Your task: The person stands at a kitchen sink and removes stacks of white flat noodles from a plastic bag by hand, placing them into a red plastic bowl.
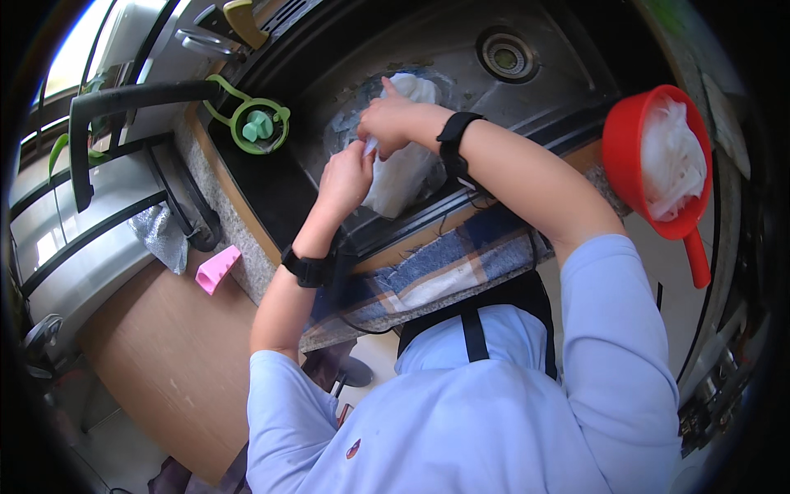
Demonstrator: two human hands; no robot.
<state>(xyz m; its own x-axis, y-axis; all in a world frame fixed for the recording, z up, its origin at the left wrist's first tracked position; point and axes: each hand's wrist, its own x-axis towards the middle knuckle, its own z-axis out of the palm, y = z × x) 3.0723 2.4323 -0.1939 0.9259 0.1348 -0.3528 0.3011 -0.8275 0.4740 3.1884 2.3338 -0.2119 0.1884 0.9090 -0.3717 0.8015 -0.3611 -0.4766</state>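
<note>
Over the dark sink (426, 37), my left hand (345, 173) and my right hand (392, 120) meet, pinching a thin whitish piece (370, 146) between their fingertips. Both wrists wear black bands. Below and beside the hands, a pale whitish mass (398, 182) lies in what looks like clear plastic or water on the sink floor. Part of it is hidden by the right hand and forearm. A red plastic ladle-like scoop (623, 163) with a handle stands to the right, holding white, translucent shreds (673, 160).
A green-rimmed strainer (229, 117) with light green pieces sits at the sink's left corner. The drain (507, 57) is at the upper right. A black faucet (145, 96) arches in from the left. A pink plastic holder (217, 270) and a checked cloth (426, 265) lie along the counter.
</note>
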